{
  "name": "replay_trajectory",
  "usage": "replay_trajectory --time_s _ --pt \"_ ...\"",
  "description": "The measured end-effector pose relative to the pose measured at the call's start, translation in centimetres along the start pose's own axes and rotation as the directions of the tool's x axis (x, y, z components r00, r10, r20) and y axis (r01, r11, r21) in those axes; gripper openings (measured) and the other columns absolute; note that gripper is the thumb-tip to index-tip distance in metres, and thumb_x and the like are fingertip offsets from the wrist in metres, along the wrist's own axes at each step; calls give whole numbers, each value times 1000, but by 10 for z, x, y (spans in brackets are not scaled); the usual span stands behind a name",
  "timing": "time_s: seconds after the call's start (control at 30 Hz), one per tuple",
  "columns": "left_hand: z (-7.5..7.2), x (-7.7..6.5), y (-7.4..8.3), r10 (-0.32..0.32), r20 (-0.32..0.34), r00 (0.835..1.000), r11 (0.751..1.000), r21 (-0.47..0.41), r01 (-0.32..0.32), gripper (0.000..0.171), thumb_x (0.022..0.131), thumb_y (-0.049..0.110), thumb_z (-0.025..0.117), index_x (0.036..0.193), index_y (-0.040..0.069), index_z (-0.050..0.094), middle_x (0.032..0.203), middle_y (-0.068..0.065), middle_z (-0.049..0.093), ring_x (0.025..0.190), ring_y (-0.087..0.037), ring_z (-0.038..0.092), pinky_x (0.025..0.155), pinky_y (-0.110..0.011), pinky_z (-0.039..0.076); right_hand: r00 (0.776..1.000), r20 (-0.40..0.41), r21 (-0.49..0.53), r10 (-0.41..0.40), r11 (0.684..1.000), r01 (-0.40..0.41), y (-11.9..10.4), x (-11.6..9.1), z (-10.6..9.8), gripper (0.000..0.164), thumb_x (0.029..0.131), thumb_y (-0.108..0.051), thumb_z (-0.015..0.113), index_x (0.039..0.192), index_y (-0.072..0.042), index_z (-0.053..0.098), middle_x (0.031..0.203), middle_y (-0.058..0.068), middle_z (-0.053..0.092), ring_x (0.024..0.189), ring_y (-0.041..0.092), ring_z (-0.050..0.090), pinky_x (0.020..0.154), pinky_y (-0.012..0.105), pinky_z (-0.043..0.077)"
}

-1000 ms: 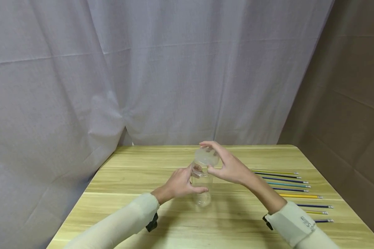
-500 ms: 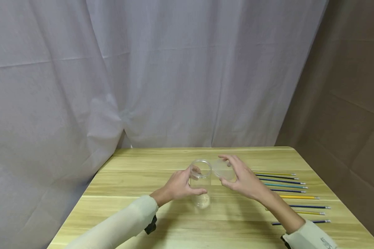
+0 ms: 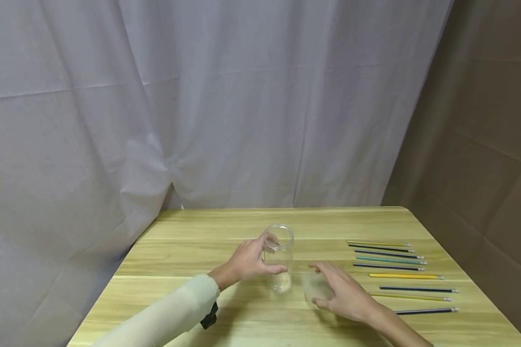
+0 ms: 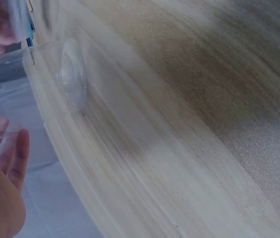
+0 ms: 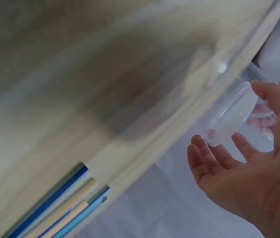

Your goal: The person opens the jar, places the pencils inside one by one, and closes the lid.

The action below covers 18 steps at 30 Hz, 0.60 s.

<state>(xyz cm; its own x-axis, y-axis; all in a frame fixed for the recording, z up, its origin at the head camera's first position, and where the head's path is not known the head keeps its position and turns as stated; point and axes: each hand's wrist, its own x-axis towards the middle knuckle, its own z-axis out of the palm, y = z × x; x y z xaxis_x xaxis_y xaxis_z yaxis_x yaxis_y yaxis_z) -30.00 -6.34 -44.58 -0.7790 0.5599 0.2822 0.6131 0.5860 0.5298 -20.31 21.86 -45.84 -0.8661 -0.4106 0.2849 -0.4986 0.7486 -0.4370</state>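
Observation:
A clear, open-mouthed jar (image 3: 282, 255) stands upright near the middle of the wooden table. My left hand (image 3: 247, 260) grips its side, thumb across the front and fingers behind the wall. In the left wrist view the jar's round base (image 4: 74, 77) shows close to the wood. To the right of the jar, my right hand (image 3: 345, 294) holds a translucent round lid (image 3: 316, 288) by its edge, low over the table. The right wrist view shows this lid (image 5: 233, 114) pinched between thumb and fingertips, the jar partly behind it.
Several pencils lie in a loose column at the right of the wooden table (image 3: 191, 260), among them a thick yellow pencil (image 3: 405, 276) and a teal pencil (image 3: 390, 260). A grey curtain (image 3: 234, 135) hangs behind the table's back edge.
My right hand has lifted the lid off the jar's mouth and carried it right and down toward the table. The left hand stays on the jar. More of the pencils now show.

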Motion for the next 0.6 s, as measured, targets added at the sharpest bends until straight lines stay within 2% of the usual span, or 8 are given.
replay_trajectory --time_s 0.27,0.47,0.6 --pt "2 0 -1 1 -2 1000 1000 15 -1 71 81 67 84 131 24 59 122 3 76 109 -15 72 94 -39 56 996 93 21 -10 1000 8 6 -9 10 82 75 -25 97 143 -8 56 137 10 65 116 31 67 94 60 55" --pt "2 0 -1 1 -7 1000 1000 18 -1 70 81 66 84 130 24 58 122 4 76 108 -11 71 94 -38 56 990 139 30 -12 1000 8 9 -12 14 82 72 -26 98 141 -7 58 134 12 66 118 38 64 94 68 52" --pt "1 0 -2 9 -8 1000 1000 18 -9 70 81 66 84 131 24 58 122 4 76 108 -9 71 94 -38 56 988 155 24 -13 1000 9 10 -12 15 84 70 -28 99 141 -7 59 135 13 65 118 40 63 92 68 52"
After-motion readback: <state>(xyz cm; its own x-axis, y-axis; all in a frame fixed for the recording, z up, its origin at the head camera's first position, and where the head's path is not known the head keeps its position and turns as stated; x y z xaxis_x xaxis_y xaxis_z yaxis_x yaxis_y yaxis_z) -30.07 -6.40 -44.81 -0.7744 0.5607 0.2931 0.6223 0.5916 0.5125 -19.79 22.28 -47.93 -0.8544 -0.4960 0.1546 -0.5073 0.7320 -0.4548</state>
